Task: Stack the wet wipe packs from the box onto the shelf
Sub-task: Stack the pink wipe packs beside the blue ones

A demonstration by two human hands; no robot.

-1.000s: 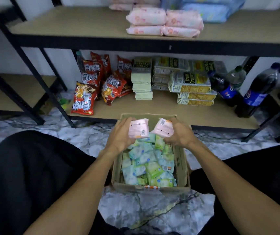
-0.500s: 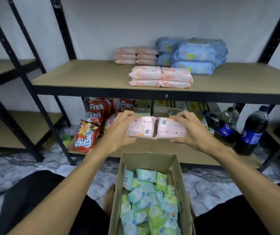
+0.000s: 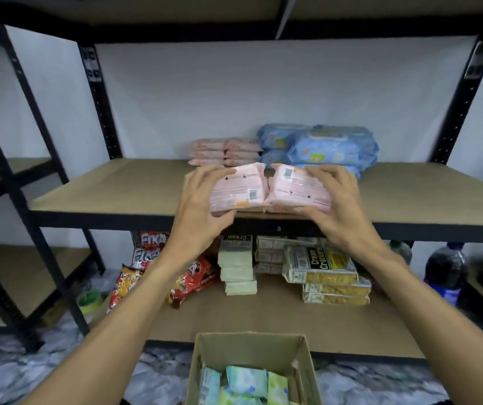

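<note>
Broadly, the black-framed shelf [image 3: 111, 191] fills the view. Its brown middle board carries large blue wipe packs [image 3: 332, 147] at the far side, with a low pile of pink packs [image 3: 224, 152] just left of them. Nearest, the cardboard box [image 3: 250, 343] holds small green wet wipe packs [image 3: 246, 381]. The left hand [image 3: 202, 213] grips the left pink pack [image 3: 236, 191] and the right hand [image 3: 344, 213] grips the right pink pack [image 3: 296, 190], fingers curled over the top and thumbs beneath. Both packs are side by side, inner ends touching, above the board's near edge.
</note>
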